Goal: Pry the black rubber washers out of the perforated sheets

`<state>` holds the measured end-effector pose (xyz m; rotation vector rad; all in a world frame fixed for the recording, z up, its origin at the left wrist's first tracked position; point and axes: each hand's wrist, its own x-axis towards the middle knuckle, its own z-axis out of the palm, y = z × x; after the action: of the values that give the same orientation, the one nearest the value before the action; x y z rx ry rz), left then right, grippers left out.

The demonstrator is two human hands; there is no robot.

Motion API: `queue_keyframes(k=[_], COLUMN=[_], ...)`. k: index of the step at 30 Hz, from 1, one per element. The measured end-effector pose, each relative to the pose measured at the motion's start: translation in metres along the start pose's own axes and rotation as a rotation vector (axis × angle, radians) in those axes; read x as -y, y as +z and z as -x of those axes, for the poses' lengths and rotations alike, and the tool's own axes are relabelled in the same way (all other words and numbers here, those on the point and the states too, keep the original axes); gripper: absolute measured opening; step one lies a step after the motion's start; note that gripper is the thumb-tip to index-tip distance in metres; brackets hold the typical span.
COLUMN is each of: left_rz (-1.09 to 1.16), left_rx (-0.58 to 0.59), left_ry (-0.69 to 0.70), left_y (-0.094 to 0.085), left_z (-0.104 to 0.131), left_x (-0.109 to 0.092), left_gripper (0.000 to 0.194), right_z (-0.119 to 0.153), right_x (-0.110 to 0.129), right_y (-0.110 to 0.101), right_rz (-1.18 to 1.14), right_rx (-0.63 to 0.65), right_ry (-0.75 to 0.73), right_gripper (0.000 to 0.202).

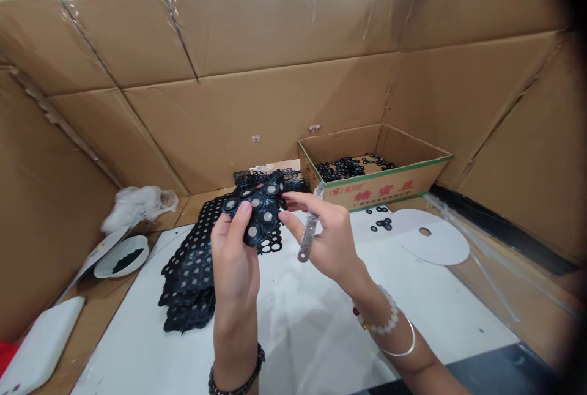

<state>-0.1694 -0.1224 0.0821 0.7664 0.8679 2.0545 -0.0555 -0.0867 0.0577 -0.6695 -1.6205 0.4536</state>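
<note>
My left hand [235, 254] grips a small bunched black rubber sheet [261, 214] set with pale round discs, its thumb pressed on the front. On the right, my right hand [328, 239] holds a slim grey strip-shaped tool [309, 233] with a hole at its lower end, lying across the hand between thumb and index finger. The right fingertips reach the sheet's right edge; whether they pinch it cannot be made out. Behind and left of my left hand lies a stack of similar black sheets [190, 279] with rows of round discs.
A cardboard box [389, 190] holding black rings stands at the back right. Loose black rings [384, 224] lie near a white disc [428, 236]. At left are a white bowl [121, 257], a plastic bag [137, 206] and a white slab [43, 343]. Cardboard walls [275, 101] enclose the table.
</note>
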Motion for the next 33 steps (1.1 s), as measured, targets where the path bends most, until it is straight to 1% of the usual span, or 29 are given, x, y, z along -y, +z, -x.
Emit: queue_keyframes(k=[4,7,10,14,17,20,22,26,28,33], left_rz=[-0.003,-0.022,-0.016,0.017,0.031,0.058,0.073,0.074,0.069,0.064], left_rx=[0.013,0.037,0.038,0.012,0.013,0.026,0.028,0.012,0.000,-0.007], left_ry=[0.000,-0.029,-0.052,-0.022,-0.018,-0.060,-0.088,-0.094,-0.075,-0.015], left_y=[0.000,-0.001,-0.001,0.001,0.004,0.006,0.008,0.009,0.009,0.008], left_z=[0.000,0.001,0.002,0.001,0.002,0.002,0.002,0.003,0.004,0.005], left_x=[0.001,0.003,0.005,0.007,0.008,0.008,0.008,0.010,0.011,0.012], left_gripper=[0.013,0.014,0.014,0.014,0.015,0.011,0.011,0.009,0.009,0.008], right_z=[-0.002,-0.003,-0.003,-0.003,-0.004,-0.006,-0.005,-0.001,0.000,0.002], right_x=[0.002,0.003,0.004,0.007,0.008,0.010,0.011,0.013,0.014,0.013], right_y=[-0.001,0.000,0.000,-0.001,-0.003,-0.004,-0.004,-0.004,-0.003,-0.003], right_rz=[-0.067,-0.114,-0.135,-0.170,-0.267,-0.430,-0.487,-0.411,-0.353,-0.260], right_rx=[0.005,-0.038,-0.072,-0.097,-0.104,-0.075,-0.051,-0.089,-0.108,-0.123], right_ry=[0.057,0.112,0.113,0.113,0.132,0.155,0.174,0.187,0.152,0.038], right_gripper=[0.022,0.016,0.014,0.011,0.010,0.007,0.004,0.002,0.001,0.009])
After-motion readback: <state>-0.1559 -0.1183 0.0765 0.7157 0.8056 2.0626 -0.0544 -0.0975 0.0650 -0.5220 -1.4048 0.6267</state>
